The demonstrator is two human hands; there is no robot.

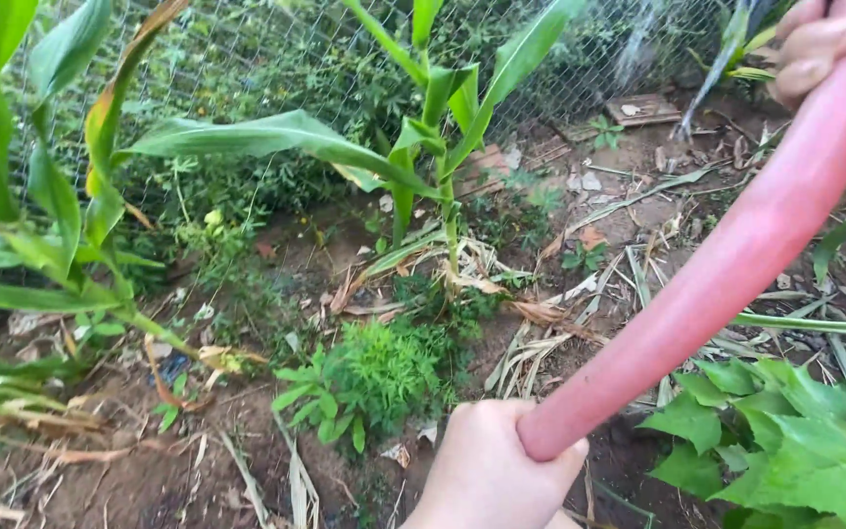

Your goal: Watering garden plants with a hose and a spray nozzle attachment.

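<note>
- A thick pink hose (736, 264), smooth and round like rubber, runs in a gentle curve from the lower middle of the view up to the top right corner.
- The left hand (492, 470) is closed in a fist around the lower end of the hose, which disappears into the curled fingers at the bottom edge.
- The right hand (815, 44) shows only partly at the top right; its fingers wrap over the upper stretch of the hose, gripping it from above.
- The hose hangs in the air between the two hands, above the bare brown soil (638, 220), which looks crumbly and scattered with dry, papery strips of husk and straw.
- A young corn plant (438, 147) stands upright just beyond the hose, with long, smooth, blade-shaped green leaves arching outward.
- More corn leaves (41, 225), some yellowed at the edges, fill the left side.
- A low, feathery clump of weeds (374, 377) grows near the left hand.
- Broad, lobed, jagged-edged leaves (785, 441) spread at the lower right, under the hose.
- A wire mesh fence (276, 49) with thin diamond-shaped openings stretches across the back, with dense greenery behind it.
</note>
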